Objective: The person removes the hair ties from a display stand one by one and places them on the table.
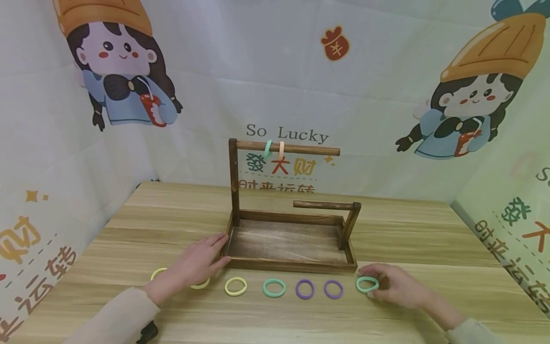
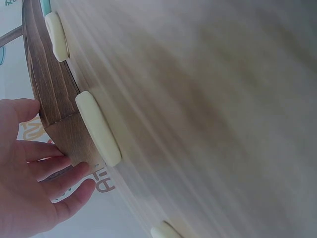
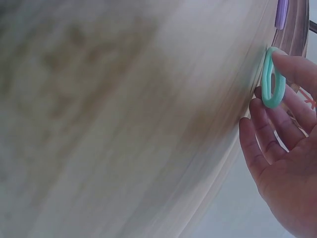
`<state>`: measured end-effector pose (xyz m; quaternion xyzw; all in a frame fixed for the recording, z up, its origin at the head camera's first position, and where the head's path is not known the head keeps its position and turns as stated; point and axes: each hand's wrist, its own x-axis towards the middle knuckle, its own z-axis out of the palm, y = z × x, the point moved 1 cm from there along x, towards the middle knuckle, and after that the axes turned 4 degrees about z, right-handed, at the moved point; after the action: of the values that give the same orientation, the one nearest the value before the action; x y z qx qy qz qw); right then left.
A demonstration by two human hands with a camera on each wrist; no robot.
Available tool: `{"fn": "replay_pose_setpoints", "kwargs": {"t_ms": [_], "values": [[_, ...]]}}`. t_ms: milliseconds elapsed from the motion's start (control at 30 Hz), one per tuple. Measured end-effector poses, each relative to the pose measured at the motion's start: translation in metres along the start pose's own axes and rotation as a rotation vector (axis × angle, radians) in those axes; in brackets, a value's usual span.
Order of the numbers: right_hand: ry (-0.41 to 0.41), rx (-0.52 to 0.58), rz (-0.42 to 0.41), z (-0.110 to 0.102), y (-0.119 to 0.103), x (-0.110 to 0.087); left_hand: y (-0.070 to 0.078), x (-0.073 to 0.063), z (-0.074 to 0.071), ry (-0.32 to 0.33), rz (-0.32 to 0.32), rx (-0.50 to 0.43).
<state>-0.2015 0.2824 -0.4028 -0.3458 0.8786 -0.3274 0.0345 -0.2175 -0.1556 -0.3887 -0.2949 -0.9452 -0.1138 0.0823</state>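
Note:
My right hand [image 1: 397, 285] pinches a mint-green hair tie [image 3: 273, 94] between thumb and fingers, just beyond the front right corner of a dark wooden stand with a tray base [image 1: 296, 264]. The tie looks slightly tilted. My left hand [image 1: 198, 260] rests on the tray's left end with its fingers spread and fairly straight. Two hair ties, one mint [image 1: 268, 149] and one peach [image 1: 281, 150], hang on the stand's upper bar [image 1: 313, 150]. The lower bar [image 1: 322, 205] carries none.
In front of the tray lie a yellow hair tie [image 1: 236, 286], a green one [image 1: 274, 288] and two purple ones [image 1: 305, 289]. More yellow ties [image 2: 98, 129] lie by my left forearm, partly hidden in the head view. A printed cloth [image 1: 206, 95] hangs behind the wooden table [image 1: 408, 229].

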Motion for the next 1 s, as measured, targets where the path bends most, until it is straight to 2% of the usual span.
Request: {"fn": "replay_pose_setpoints", "kwargs": {"t_ms": [333, 633, 1000], "values": [[-0.003, -0.047, 0.017, 0.0, 0.0, -0.001, -0.001, 0.001, 0.001, 0.007, 0.003, 0.007], [0.118, -0.068, 0.099, -0.014, -0.005, 0.003, -0.002, 0.001, 0.002, 0.006, 0.004, 0.011], [0.242, 0.076, 0.164, -0.04, 0.0, 0.021, -0.003, 0.001, 0.003, 0.009, 0.003, 0.006]]}}
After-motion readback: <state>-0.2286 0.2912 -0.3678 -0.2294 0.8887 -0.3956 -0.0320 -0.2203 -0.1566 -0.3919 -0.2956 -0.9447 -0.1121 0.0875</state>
